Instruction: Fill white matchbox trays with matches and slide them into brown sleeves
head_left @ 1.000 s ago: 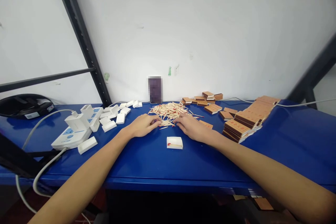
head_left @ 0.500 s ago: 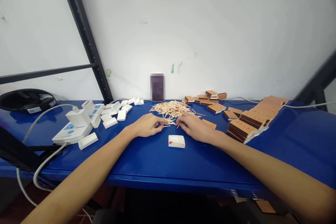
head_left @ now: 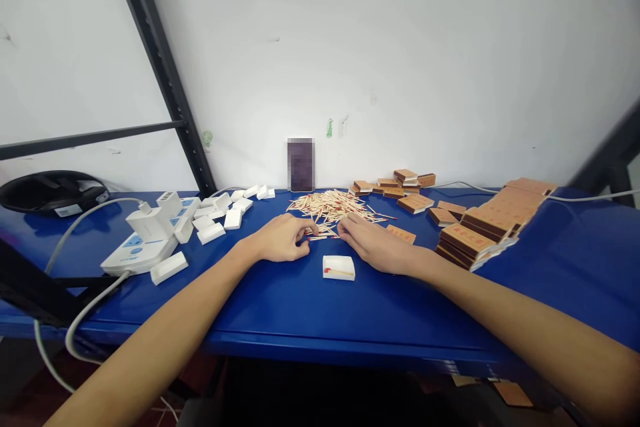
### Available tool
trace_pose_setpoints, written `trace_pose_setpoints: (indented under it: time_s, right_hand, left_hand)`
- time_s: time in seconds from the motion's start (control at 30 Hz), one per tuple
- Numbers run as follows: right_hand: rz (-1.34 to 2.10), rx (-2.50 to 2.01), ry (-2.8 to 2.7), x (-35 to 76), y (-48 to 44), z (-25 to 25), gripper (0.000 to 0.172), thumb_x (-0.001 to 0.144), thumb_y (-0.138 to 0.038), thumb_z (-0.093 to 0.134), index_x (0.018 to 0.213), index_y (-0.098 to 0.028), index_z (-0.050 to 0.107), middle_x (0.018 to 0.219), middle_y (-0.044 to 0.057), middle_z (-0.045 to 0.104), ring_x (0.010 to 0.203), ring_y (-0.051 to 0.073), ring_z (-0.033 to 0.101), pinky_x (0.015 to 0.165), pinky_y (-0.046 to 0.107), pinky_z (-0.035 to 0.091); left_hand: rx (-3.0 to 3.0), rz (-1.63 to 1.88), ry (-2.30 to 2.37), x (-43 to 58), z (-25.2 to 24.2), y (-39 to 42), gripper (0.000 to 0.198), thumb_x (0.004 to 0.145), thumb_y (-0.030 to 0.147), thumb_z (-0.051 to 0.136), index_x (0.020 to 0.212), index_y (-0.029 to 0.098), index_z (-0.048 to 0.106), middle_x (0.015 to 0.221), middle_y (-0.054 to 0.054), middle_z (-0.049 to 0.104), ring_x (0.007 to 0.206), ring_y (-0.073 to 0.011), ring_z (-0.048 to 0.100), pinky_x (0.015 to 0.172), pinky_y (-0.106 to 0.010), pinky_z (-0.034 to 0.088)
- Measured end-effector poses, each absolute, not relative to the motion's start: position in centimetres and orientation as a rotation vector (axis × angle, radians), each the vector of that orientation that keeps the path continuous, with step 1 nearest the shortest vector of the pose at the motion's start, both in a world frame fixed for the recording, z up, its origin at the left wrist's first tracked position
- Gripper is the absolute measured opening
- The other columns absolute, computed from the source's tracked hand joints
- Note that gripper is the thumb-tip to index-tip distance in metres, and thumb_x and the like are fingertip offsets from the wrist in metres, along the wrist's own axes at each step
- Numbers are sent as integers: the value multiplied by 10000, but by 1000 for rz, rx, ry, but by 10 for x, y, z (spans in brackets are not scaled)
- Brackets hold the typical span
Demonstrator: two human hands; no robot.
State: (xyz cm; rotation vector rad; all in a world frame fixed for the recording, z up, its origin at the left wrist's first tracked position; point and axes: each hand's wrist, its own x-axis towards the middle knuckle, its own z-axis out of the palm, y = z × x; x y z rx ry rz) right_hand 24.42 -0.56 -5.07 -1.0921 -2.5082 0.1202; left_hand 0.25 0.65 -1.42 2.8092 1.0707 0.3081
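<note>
A loose pile of red-tipped matches [head_left: 334, 207] lies on the blue table [head_left: 350, 320] near the wall. My left hand [head_left: 283, 239] rests at the pile's near edge, fingers curled and pinched on a few matches. My right hand [head_left: 373, 243] lies just to the right of it, fingertips pressed on matches at the same edge. In front of both hands sits a small white matchbox tray [head_left: 339, 267] with one match lying in it.
White empty trays [head_left: 220, 217] lie scattered at the left beside a white power strip [head_left: 143, 243] with a charger and cable. Brown matchbox sleeves [head_left: 480, 223] are stacked at the right, more [head_left: 400, 183] near the wall. A black rack post [head_left: 165, 80] leans at left.
Both hands have drawn slightly closer together at the near edge of the match pile. The view shifted a little; the tray has stayed in place.
</note>
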Motion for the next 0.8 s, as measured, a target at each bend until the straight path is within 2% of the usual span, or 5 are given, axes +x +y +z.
trace_pose_setpoints:
  time_s: [0.2,0.47,0.7,0.8]
  right_hand:
    - [142,-1029,-2451,233,-9,-43,202,1004,-264,314,935,-198,492,966,74,564,820,178,536,737,325,423]
    - [208,-1015,-2487,232,-5,-46,177,982,-229,386,900,-190,539,902,57,605,797,170,539,708,300,401]
    - [270,-890,-2464,230,1,-49,139,938,-222,518,892,-197,646,853,38,666,812,168,579,723,291,407]
    - [238,-899,-2429,229,2,-48,115,916,-218,560,890,-190,668,851,45,657,797,166,579,719,290,410]
  left_hand:
    - [2857,327,1131,0,-14,8,160,742,238,550,868,194,637,596,33,567,540,-130,484,544,-251,289]
    - [2819,360,1178,3,-16,10,154,804,260,538,813,196,678,599,25,575,531,-113,486,566,-238,307]
    - [2716,423,1134,11,-25,12,170,850,262,516,849,189,669,575,41,543,519,-102,455,554,-223,301]
    - [2708,466,1111,11,-28,13,191,866,269,505,940,187,662,586,44,539,533,-107,466,555,-222,308]
